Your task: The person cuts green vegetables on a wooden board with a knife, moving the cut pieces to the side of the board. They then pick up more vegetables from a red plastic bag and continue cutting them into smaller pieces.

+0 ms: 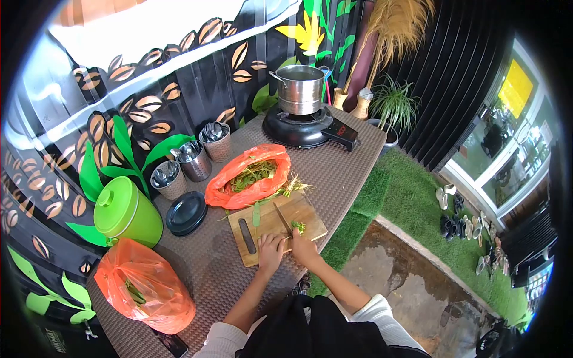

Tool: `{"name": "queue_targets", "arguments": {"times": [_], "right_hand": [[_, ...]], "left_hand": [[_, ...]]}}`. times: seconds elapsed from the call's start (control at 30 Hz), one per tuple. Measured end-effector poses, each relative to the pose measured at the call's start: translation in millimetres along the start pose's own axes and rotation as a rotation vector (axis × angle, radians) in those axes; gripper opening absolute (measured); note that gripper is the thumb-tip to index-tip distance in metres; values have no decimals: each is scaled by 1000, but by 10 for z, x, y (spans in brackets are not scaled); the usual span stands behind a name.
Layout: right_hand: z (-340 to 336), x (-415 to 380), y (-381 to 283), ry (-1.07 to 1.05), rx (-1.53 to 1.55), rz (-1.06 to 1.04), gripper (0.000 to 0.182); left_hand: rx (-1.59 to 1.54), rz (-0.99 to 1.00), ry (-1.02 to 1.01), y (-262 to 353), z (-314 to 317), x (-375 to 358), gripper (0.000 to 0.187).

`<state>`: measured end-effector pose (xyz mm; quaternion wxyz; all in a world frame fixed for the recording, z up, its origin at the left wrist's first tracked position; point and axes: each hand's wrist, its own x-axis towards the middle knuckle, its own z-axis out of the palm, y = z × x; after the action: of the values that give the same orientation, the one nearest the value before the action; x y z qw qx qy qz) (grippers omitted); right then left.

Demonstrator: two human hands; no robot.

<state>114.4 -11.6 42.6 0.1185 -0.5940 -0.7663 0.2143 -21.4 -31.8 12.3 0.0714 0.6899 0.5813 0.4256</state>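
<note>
A wooden cutting board (242, 241) with a slot handle lies near the table's front edge. My right hand (305, 250) is wrapped round the handle of a knife (283, 216), its blade pointing away from me over the board. Beside the blade sits a small bunch of chopped greens (298, 227). My left hand (270, 252) presses on the board just left of the knife, fingers bent and together; what lies under them is hidden. One long green leaf (256, 215) rests on the board. Pale roots and stems (293, 186) lie at its far edge.
Beyond the board is an open orange bag of greens (248, 179). A tied orange bag (146, 289), green lidded bucket (126, 212), dark plates (186, 213) and cutlery cups (215, 142) stand left. A steel pot (300, 89) sits on a portable stove (298, 132) at the far end.
</note>
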Motion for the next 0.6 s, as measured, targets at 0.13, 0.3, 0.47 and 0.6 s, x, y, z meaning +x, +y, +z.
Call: {"name": "queue_targets", "arguments": {"times": [0.13, 0.3, 0.47, 0.6], "right_hand": [[42, -209, -87, -5, -66, 49, 25], [17, -48, -76, -26, -66, 96, 25], [75, -158, -71, 48, 4, 36, 22], [149, -185, -143, 28, -40, 137, 22]], "left_hand": [[-12, 29, 41, -47, 26, 2, 10], [-8, 22, -12, -32, 7, -10, 10], [-4, 5, 8, -13, 2, -3, 11], [5, -4, -2, 6, 2, 7, 11]]}}
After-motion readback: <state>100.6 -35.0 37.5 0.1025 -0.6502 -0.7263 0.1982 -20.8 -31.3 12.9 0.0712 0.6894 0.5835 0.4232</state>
